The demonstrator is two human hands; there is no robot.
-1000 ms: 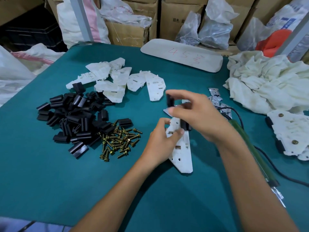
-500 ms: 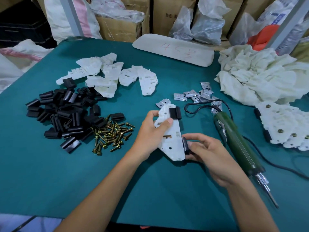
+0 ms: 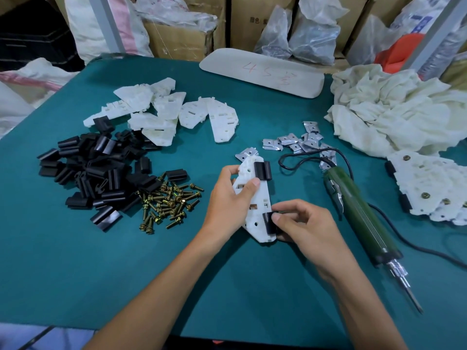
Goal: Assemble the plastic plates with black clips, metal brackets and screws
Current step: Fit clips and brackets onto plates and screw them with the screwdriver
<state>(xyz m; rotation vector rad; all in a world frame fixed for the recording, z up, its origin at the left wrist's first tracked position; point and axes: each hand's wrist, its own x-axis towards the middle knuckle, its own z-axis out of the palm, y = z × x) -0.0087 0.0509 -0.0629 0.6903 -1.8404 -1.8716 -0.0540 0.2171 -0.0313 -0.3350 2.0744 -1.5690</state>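
The plate (image 3: 262, 197) lies on the mat with its long axis running away from me, the far end leaning a little left. The far clip (image 3: 262, 171) sits on its right edge. The near clip (image 3: 268, 223) is on that same edge, pinched by my right hand (image 3: 305, 228), which comes in from the right. My left hand (image 3: 231, 198) grips the plate from the left, thumb across its face. The brackets (image 3: 298, 142) lie beyond and to the right, so I judge my right hand nearer them. The screws (image 3: 169, 200) lie to my left.
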